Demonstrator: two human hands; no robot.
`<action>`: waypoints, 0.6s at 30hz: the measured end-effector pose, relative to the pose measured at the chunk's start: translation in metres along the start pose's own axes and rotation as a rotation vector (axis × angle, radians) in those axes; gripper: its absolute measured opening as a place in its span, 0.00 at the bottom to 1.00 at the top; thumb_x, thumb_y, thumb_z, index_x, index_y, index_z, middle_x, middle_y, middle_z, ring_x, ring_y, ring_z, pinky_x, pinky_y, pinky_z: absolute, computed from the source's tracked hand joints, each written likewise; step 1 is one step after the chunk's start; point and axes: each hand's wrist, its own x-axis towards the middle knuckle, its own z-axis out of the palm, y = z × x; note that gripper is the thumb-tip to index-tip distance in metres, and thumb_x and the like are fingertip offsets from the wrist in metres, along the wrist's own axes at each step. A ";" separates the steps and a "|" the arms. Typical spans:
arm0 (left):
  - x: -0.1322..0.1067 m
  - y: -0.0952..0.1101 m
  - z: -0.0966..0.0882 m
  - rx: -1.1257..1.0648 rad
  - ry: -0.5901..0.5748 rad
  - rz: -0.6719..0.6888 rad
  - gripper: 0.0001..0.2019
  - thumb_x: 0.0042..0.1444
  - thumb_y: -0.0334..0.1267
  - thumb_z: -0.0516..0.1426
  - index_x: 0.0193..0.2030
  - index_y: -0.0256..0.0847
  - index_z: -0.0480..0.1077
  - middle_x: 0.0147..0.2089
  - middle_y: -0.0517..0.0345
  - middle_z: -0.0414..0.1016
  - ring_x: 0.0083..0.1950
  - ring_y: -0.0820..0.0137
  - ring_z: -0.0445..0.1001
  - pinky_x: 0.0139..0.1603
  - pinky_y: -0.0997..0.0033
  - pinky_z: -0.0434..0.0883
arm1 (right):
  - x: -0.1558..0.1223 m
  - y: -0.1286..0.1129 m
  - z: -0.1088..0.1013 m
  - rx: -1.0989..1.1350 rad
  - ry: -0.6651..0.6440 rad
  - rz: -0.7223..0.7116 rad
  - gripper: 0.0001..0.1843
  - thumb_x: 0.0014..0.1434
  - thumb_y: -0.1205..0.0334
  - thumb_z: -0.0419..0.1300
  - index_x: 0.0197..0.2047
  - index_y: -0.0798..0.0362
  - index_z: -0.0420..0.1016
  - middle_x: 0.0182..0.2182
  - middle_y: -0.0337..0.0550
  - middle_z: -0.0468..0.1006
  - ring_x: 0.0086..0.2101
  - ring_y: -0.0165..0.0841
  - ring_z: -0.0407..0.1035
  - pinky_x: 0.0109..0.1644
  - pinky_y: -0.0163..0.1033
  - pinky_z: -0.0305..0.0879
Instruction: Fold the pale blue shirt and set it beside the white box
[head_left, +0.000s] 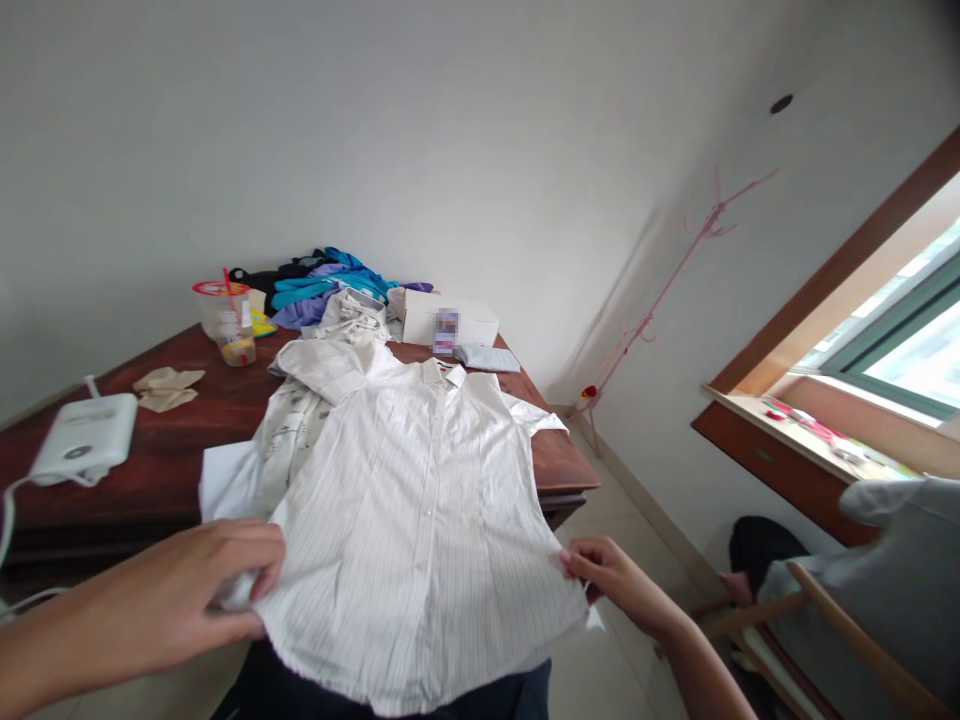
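Observation:
A white striped short-sleeved shirt [390,500] lies front side up, its collar toward the wall and its hem hanging past the table's near edge. My left hand [232,575] pinches the shirt's left side near the hem. On the opposite side, my right hand [600,570] grips the hem corner between thumb and fingers. The lower part of the shirt is stretched between both hands. Beneath its left side lies a white patterned garment [292,430], partly covered.
A pile of clothes [337,280], a white box [476,318] and a plastic cup [236,335] stand along the back of the dark wooden table [172,445]. A white device [86,440] with a cable sits left. Right are a pink coat rack [667,290] and a wooden chair [862,640].

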 end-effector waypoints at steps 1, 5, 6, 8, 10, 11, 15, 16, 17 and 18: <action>0.005 0.005 0.001 -0.053 -0.072 -0.051 0.07 0.52 0.43 0.65 0.37 0.51 0.73 0.40 0.64 0.80 0.40 0.64 0.76 0.41 0.69 0.71 | 0.001 0.002 0.002 -0.008 -0.070 0.034 0.30 0.55 0.32 0.65 0.28 0.55 0.74 0.23 0.37 0.72 0.25 0.30 0.68 0.30 0.35 0.63; 0.040 0.036 -0.002 -0.180 -0.158 -0.103 0.13 0.57 0.49 0.64 0.47 0.52 0.75 0.50 0.61 0.80 0.52 0.60 0.77 0.53 0.66 0.71 | 0.009 0.002 0.010 -0.058 -0.268 0.073 0.29 0.60 0.35 0.63 0.43 0.56 0.79 0.27 0.44 0.82 0.27 0.33 0.76 0.33 0.35 0.66; 0.052 0.045 -0.004 -0.190 -0.161 -0.070 0.12 0.60 0.49 0.63 0.48 0.52 0.75 0.51 0.60 0.80 0.53 0.60 0.77 0.54 0.67 0.70 | 0.013 0.000 0.011 -0.071 -0.275 0.054 0.30 0.61 0.35 0.62 0.47 0.56 0.79 0.28 0.45 0.83 0.28 0.33 0.77 0.33 0.35 0.65; 0.075 0.061 -0.005 -0.188 -0.164 0.004 0.13 0.62 0.49 0.61 0.51 0.50 0.75 0.52 0.59 0.80 0.54 0.59 0.78 0.55 0.67 0.70 | 0.023 -0.008 0.013 -0.078 -0.245 -0.015 0.30 0.62 0.36 0.62 0.50 0.56 0.78 0.28 0.45 0.83 0.29 0.34 0.77 0.33 0.36 0.67; 0.099 0.071 -0.006 -0.157 -0.148 0.073 0.14 0.63 0.48 0.61 0.53 0.49 0.74 0.54 0.56 0.79 0.56 0.58 0.77 0.55 0.66 0.69 | 0.035 -0.020 0.014 -0.082 -0.182 -0.113 0.30 0.62 0.36 0.62 0.49 0.56 0.78 0.30 0.45 0.83 0.32 0.36 0.78 0.37 0.39 0.70; 0.112 0.074 -0.006 -0.128 -0.139 0.100 0.15 0.63 0.48 0.60 0.54 0.48 0.74 0.54 0.55 0.79 0.56 0.58 0.77 0.56 0.65 0.69 | 0.043 -0.028 0.014 -0.089 -0.144 -0.162 0.29 0.63 0.37 0.61 0.49 0.56 0.78 0.31 0.46 0.83 0.33 0.37 0.78 0.39 0.40 0.71; 0.165 0.065 -0.007 0.035 -0.139 0.137 0.20 0.63 0.49 0.60 0.59 0.44 0.72 0.56 0.49 0.78 0.57 0.54 0.77 0.57 0.60 0.70 | 0.074 -0.063 0.015 -0.202 -0.011 -0.311 0.24 0.65 0.42 0.60 0.47 0.56 0.80 0.36 0.47 0.83 0.39 0.40 0.79 0.42 0.41 0.72; 0.178 0.059 -0.008 0.069 -0.141 0.130 0.22 0.62 0.49 0.61 0.60 0.43 0.72 0.57 0.48 0.78 0.58 0.53 0.76 0.59 0.59 0.69 | 0.082 -0.071 0.015 -0.249 0.009 -0.340 0.22 0.65 0.44 0.60 0.46 0.55 0.81 0.37 0.47 0.84 0.40 0.40 0.78 0.41 0.40 0.71; 0.190 0.050 -0.008 0.094 -0.139 0.120 0.23 0.62 0.50 0.61 0.61 0.43 0.71 0.59 0.47 0.77 0.59 0.53 0.76 0.60 0.58 0.69 | 0.090 -0.078 0.014 -0.295 0.025 -0.366 0.20 0.66 0.46 0.60 0.45 0.54 0.82 0.38 0.47 0.84 0.41 0.40 0.78 0.41 0.39 0.70; 0.202 0.041 -0.009 0.114 -0.133 0.105 0.24 0.62 0.50 0.61 0.62 0.43 0.70 0.60 0.46 0.76 0.60 0.52 0.75 0.61 0.57 0.68 | 0.099 -0.085 0.012 -0.333 0.039 -0.385 0.18 0.66 0.47 0.60 0.45 0.53 0.82 0.39 0.46 0.84 0.41 0.39 0.77 0.41 0.39 0.69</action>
